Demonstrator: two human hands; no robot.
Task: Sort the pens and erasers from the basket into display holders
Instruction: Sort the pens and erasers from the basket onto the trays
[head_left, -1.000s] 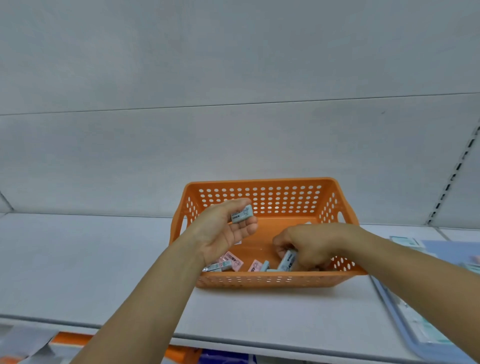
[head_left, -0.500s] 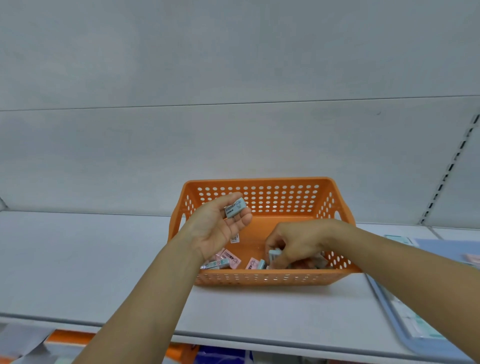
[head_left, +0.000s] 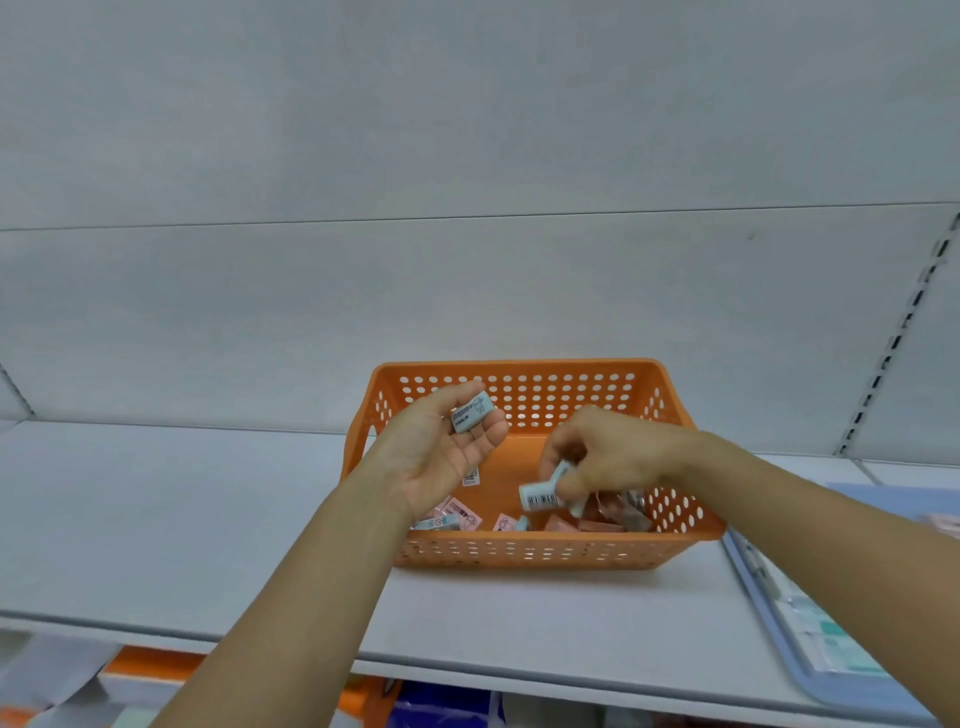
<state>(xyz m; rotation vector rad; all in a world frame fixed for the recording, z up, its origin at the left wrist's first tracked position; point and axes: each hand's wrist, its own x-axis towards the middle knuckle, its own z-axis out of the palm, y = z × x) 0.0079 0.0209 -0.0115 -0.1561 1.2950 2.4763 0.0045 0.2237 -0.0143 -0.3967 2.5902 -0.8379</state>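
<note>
An orange perforated basket (head_left: 524, 551) sits on a pale grey shelf (head_left: 156, 519), seen from above and in front by the person working at it. The left hand (head_left: 441, 452) is raised over the basket's left side, palm turned up, with the thumb and fingers pinching a light blue eraser (head_left: 471, 413) in a printed paper sleeve. The right hand (head_left: 613, 454) reaches in over the middle of the basket, its fingers curled round a second light blue eraser with a barcode (head_left: 543, 496) on the end facing the camera (a further pale piece seems to be caught in the same grip, but motion blur makes it hard to tell). Both held erasers are lifted clear of the basket floor. Down inside, along the near wall, lie several loose erasers: pink ones (head_left: 462, 514) towards the left, another blue one (head_left: 435, 522) beside them, and darker reddish-pink ones (head_left: 597, 522) under the right hand. To the right of the basket, lying flat on the shelf, is a pale blue tray (head_left: 852, 680) holding packaged items too blurred to identify. Behind everything rises a plain grey back panel (head_left: 467, 182).
</note>
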